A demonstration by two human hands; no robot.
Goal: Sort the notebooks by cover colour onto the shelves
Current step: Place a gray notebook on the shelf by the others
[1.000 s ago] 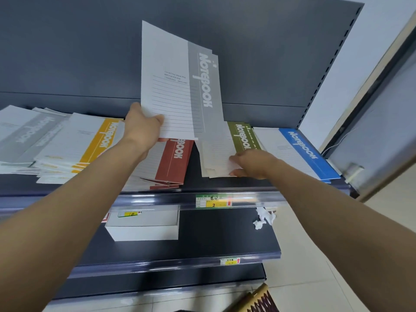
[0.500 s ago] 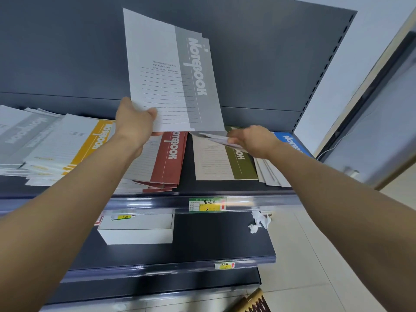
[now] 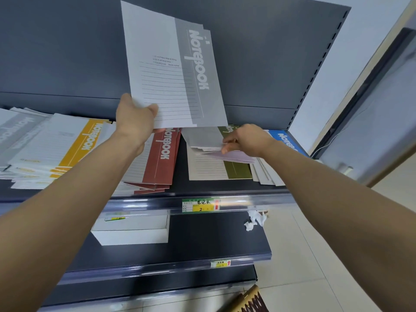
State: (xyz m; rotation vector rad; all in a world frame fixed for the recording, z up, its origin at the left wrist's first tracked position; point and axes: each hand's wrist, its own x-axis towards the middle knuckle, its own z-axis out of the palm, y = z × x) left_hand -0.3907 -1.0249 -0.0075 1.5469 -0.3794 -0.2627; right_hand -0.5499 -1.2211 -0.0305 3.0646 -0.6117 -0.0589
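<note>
My left hand (image 3: 135, 119) grips the lower left corner of a few grey-covered notebooks (image 3: 171, 68), held upright above the top shelf (image 3: 144, 200). My right hand (image 3: 246, 139) pinches a small bunch of notebooks (image 3: 216, 147) lifted off the olive-green pile (image 3: 225, 168). On the shelf lie piles by colour: grey (image 3: 15, 129) at far left, yellow (image 3: 74, 145), red (image 3: 159, 163), olive green, then blue (image 3: 284, 139) partly hidden behind my right wrist.
A white box (image 3: 132, 233) sits on the lower shelf (image 3: 213, 239), with crumpled white paper (image 3: 255, 219) at its right end. Price tags (image 3: 200, 206) line the shelf edges. Tiled floor and a brown patterned object (image 3: 249, 302) lie lower right; a wall and panel stand at right.
My left hand has lifted the grey notebooks higher and slightly left. My right hand moved back from the shelf front to the green pile and picked up a bunch of notebooks there.
</note>
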